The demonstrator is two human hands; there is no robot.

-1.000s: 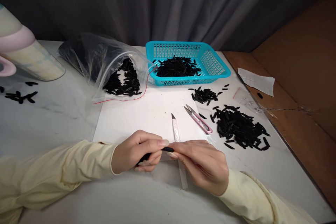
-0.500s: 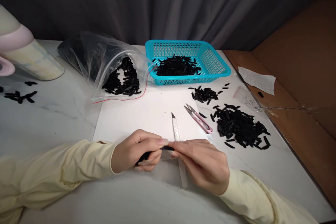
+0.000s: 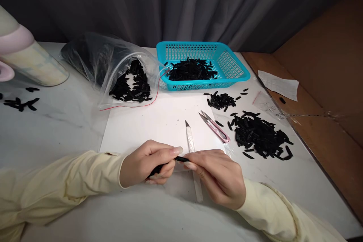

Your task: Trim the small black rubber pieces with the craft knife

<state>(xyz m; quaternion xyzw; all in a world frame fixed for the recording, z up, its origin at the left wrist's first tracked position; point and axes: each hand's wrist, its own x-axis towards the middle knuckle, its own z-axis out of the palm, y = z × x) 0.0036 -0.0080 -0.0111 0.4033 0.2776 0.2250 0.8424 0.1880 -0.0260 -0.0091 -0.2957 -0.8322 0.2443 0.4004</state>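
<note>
Above the near edge of a white sheet (image 3: 136, 128), my left hand (image 3: 149, 162) is closed, with a slim black piece (image 3: 180, 159) between thumb and forefinger. More black material (image 3: 155, 171) shows under its curled fingers. Thumb and fingertips of my right hand (image 3: 217, 176) pinch the other end of the same slim piece. Beneath my right hand lies a craft knife (image 3: 190, 140) with a white wrapped handle, its dark tip pointing away from me. Pink thread snips (image 3: 214, 126) rest to the right of the knife, blades apart.
A blue basket (image 3: 204, 83) holding black pieces stands at the back. Left of it, an open clear zip bag (image 3: 113, 66) spills similar pieces. Two black heaps, a larger one (image 3: 259, 136) and a smaller one (image 3: 221, 100), lie at right. A pastel tumbler (image 3: 34, 60) stands far left.
My right hand's fingertips have shifted slightly, and a little more of the black piece shows between the hands. Both hands keep their hold; the objects on the table stay put.
</note>
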